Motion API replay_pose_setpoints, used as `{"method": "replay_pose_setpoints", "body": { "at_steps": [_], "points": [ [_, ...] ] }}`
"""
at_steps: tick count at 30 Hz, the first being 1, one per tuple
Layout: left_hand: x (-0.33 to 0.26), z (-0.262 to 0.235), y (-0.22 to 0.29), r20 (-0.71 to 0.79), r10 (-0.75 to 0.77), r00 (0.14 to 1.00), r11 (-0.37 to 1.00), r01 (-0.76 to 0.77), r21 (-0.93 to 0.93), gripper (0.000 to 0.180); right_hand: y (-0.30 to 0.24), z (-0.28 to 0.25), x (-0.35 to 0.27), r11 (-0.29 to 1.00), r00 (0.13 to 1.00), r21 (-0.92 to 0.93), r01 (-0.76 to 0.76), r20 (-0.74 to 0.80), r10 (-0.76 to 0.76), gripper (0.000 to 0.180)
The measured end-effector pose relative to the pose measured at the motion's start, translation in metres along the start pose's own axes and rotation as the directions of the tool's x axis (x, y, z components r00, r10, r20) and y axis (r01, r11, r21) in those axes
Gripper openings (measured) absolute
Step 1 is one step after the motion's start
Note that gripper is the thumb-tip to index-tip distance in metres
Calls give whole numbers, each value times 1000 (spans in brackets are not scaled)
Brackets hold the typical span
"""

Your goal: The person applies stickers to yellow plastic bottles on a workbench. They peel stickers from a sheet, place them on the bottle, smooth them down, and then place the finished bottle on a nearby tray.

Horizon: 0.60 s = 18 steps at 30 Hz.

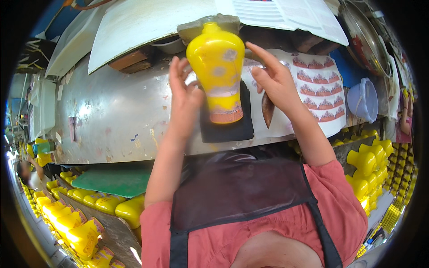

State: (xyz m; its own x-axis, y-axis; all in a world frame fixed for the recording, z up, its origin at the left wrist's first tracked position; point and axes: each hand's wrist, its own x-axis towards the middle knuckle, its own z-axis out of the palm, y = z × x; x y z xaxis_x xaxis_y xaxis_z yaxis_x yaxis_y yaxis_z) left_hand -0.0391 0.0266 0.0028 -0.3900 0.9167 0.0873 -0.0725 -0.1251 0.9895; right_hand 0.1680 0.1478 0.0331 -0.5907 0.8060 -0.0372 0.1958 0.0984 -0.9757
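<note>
You have a yellow vase (217,67) standing upright on a dark pad (228,127) on the metal tabletop (111,116), and you appear to be partway through working on its surface: pale patches already sit on its body and a patterned band circles its foot, so this looks like the stage of laying or smoothing decals onto it.

Your left hand (185,96) is pressed flat against the vase's left side, fingers (176,69) straight and close together, pointing up, palm steadying the body. It touches the vase rather than gripping it. Your right hand (275,80) hovers just beside the vase's right shoulder, its fingers (261,53) extended and slightly spread, the tips near or barely on the glaze; I cannot tell if they make contact. Neither hand holds anything loose.

A sheet of decals (319,89) lies on the tabletop just right of your right wrist, and a brown leaf-shaped piece (267,111) lies beside the pad.

Judging from this, your next move calls for a light, even touch: keep the left palm bracing the vase so it does not tip on the soft pad, and bring the right fingertips down flat so a patch settles without creases. Rows of other yellow vases (366,165) lie at both sides below the tabletop.
</note>
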Motion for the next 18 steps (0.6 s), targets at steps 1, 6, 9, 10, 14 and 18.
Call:
{"method": "replay_pose_setpoints", "body": {
  "at_steps": [1, 6, 9, 10, 14, 18],
  "points": [
    [-9, -3, 0, 84, 23, 996, 996, -30, 83, 104, -1, 0, -3, 999, 999, -3, -32, -27, 32, 61],
    [-30, 4, -2, 217, 160, 963, 869, -241, 431, 121, -4, 5, -9, 976, 999, 215, -40, 2, 41, 52],
    [-32, 14, 5, 77, 184, 980, 876, -199, 440, 104, -4, 5, -3, 945, 993, 306, -119, 19, 119, 54],
    [-31, 18, 9, 49, 244, 969, 874, -241, 423, 101, -4, 5, -1, 939, 991, 316, -133, 32, 130, 57],
    [-21, 28, 20, 85, 617, 782, 632, -557, 539, 97, -4, 11, 6, 912, 961, 305, -273, 118, 249, 62],
    [-19, 31, 17, 69, 671, 738, 577, -578, 577, 107, -5, 20, 7, 900, 961, 341, -271, 47, 272, 62]
  ]
}}
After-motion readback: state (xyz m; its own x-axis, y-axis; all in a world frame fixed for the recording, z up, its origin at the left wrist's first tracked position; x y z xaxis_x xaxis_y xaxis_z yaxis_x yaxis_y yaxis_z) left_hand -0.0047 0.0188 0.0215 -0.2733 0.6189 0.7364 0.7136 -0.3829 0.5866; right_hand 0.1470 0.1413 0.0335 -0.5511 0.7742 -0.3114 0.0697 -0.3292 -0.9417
